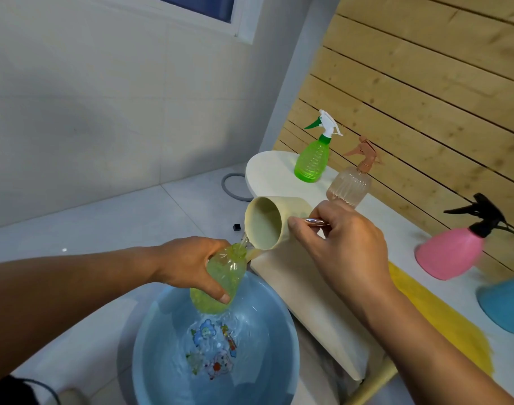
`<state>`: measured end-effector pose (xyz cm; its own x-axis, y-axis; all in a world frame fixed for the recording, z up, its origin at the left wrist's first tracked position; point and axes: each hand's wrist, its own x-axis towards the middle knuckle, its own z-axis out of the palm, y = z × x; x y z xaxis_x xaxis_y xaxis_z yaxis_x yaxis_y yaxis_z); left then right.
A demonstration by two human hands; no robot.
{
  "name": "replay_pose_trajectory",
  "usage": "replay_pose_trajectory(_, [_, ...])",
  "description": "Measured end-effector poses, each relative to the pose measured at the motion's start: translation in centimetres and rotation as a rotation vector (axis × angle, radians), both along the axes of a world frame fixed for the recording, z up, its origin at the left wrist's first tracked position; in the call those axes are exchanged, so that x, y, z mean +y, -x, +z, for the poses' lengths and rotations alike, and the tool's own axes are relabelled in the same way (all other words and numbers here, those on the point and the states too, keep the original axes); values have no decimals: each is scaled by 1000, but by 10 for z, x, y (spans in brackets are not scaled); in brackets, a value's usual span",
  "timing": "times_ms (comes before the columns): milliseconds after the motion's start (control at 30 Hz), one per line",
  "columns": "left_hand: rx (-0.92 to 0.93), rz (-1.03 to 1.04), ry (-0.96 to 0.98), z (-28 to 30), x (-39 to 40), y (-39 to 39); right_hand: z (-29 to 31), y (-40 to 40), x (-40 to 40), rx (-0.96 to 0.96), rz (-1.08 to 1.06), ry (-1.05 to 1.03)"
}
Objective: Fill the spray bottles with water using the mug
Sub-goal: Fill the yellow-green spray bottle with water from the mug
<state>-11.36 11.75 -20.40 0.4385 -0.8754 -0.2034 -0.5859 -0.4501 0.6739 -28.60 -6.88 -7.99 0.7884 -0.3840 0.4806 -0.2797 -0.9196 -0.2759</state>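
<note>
Over the blue basin (150, 331), the left hand (188, 266) grips an uncapped yellow-green bottle (220, 280), fingers wrapped round its body, neck tilted up toward the mug (272, 225). The right hand (342, 241) holds the mug by its handle, fingers curled closed around it, rim tipped low so a thin stream runs into the bottle mouth. Step in hand: pouring, mid-fill; some water seems to spill past the neck into the basin. Next move likely calls for levelling the mug once the bottle looks full, then finding its sprayer top, which is not seen here. On the desk (267, 173) stand a green bottle (311, 160), a clear bottle (349, 184), a pink bottle (451, 252), and a blue one (507, 305) at the edge, well apart from both hands.
</note>
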Motion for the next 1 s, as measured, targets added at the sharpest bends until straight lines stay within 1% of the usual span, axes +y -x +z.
replay_pose_trajectory(300, [3, -8, 5, -1, -1, 0, 1, 3, 6, -33, 47, 119])
replay_pose_trajectory(567, [23, -4, 33, -1, -2, -1, 1, 6, 12, -98, 79, 352])
replay_pose_trajectory(800, [56, 15, 70, -1, -4, -2, -3, 8, 15, -242, 178, 603])
replay_pose_trajectory(1000, [95, 12, 95, -2, -3, -2, -2, 7, 16, -261, 204, 663])
